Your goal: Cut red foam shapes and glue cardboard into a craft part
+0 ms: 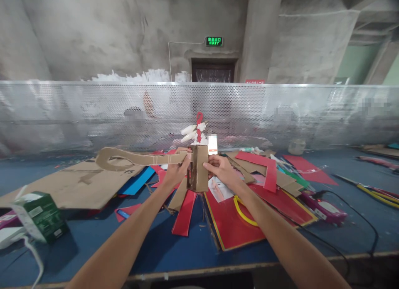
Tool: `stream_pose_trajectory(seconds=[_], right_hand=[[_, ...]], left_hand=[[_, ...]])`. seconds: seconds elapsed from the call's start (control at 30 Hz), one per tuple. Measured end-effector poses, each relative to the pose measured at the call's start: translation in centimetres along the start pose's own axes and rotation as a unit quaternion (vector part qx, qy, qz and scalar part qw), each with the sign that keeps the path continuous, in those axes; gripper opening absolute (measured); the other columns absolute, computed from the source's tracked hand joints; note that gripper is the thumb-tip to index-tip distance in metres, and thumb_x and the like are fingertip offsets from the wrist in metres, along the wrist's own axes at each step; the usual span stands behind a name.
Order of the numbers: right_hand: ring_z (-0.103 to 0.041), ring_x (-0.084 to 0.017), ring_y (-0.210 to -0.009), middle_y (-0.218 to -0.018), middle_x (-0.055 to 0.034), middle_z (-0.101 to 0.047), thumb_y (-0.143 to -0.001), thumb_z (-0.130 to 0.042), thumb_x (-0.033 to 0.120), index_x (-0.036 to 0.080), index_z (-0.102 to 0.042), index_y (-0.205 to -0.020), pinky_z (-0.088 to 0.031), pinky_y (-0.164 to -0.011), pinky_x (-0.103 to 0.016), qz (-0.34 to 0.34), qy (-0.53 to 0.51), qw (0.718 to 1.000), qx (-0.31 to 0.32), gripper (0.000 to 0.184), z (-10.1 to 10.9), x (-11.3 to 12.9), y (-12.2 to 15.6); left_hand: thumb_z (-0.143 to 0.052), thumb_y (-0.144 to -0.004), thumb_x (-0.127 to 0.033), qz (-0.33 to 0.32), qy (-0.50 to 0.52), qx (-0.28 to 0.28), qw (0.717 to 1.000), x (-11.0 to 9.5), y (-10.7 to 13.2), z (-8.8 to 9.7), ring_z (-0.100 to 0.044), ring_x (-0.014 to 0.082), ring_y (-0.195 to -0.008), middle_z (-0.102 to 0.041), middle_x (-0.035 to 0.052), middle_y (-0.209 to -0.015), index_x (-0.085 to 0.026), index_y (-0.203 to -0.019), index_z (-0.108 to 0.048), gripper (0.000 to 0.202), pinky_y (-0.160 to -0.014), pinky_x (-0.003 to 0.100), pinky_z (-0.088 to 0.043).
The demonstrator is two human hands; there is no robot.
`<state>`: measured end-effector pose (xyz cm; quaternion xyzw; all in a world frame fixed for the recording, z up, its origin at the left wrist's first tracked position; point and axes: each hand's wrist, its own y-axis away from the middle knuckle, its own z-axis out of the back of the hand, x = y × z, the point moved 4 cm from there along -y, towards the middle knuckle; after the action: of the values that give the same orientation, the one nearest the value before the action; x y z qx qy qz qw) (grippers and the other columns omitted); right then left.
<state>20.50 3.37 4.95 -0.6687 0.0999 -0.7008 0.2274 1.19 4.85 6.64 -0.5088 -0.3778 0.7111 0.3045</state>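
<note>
In front of me, my left hand (178, 167) pinches the straight end of a long cardboard strip (141, 158) with a looped far end pointing left. That end meets the side of a small upright cardboard box (202, 168), whose left side shows an opening. My right hand (220, 167) grips the box's right side between thumb and fingers. Behind the box rises a red looped piece (199, 119) with white flowers (188, 133) around it. A lit phone (212, 144) stands just behind my right fingers. How the strip joins the box is hidden by my left fingers.
A large cardboard sheet (75, 181) and a green box (40, 216) lie left. To the right are a red board (240, 226), a yellow tube (243, 214), a purple device (326, 208) with a black cable, and yellow-handled tools (377, 195). A perforated metal screen (77, 114) bounds the back.
</note>
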Motion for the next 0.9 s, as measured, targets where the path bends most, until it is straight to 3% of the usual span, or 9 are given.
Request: stream_pose_trajectory(seconds=[0.13, 0.43, 0.9], right_hand=[[-0.062, -0.014, -0.062, -0.073, -0.0012, -0.067, -0.074, -0.079, 0.047, 0.018, -0.065, -0.083, -0.052, -0.056, -0.026, 0.0, 0.005, 1.0, 0.002, 0.033, 0.1, 0.3, 0.1], [-0.063, -0.014, -0.063, -0.074, -0.0009, -0.07, -0.079, -0.078, 0.042, 0.019, -0.067, -0.084, -0.052, -0.058, -0.025, -0.038, 0.005, 0.998, 0.056, 0.026, -0.6, 1.1, 0.8], [-0.064, -0.015, -0.064, -0.074, -0.0019, -0.071, -0.078, -0.078, 0.039, 0.019, -0.068, -0.085, -0.051, -0.058, -0.025, -0.029, 0.023, 0.998, 0.058, 0.024, -0.7, 0.0, 0.4]], left_hand=[[-0.053, -0.099, -0.044, 0.03, 0.046, 0.039, 0.998, 0.5, 0.2, -0.4, -0.053, 0.0139, -0.055, -0.052, -0.0039, -0.064, -0.023, -0.106, -0.06, 0.024, -0.058, 0.028, -0.047], [-0.058, -0.092, -0.049, 0.142, 0.13, 0.011, 0.981, 1.2, -0.4, -1.0, -0.038, 0.0095, -0.042, -0.043, -0.0081, -0.051, -0.021, -0.089, -0.059, 0.028, -0.043, 0.023, -0.032], [-0.059, -0.091, -0.048, 0.152, 0.133, 0.006, 0.979, 1.3, -0.3, -1.0, -0.04, 0.0095, -0.042, -0.044, -0.0074, -0.049, -0.021, -0.084, -0.059, 0.028, -0.041, 0.023, -0.033]])
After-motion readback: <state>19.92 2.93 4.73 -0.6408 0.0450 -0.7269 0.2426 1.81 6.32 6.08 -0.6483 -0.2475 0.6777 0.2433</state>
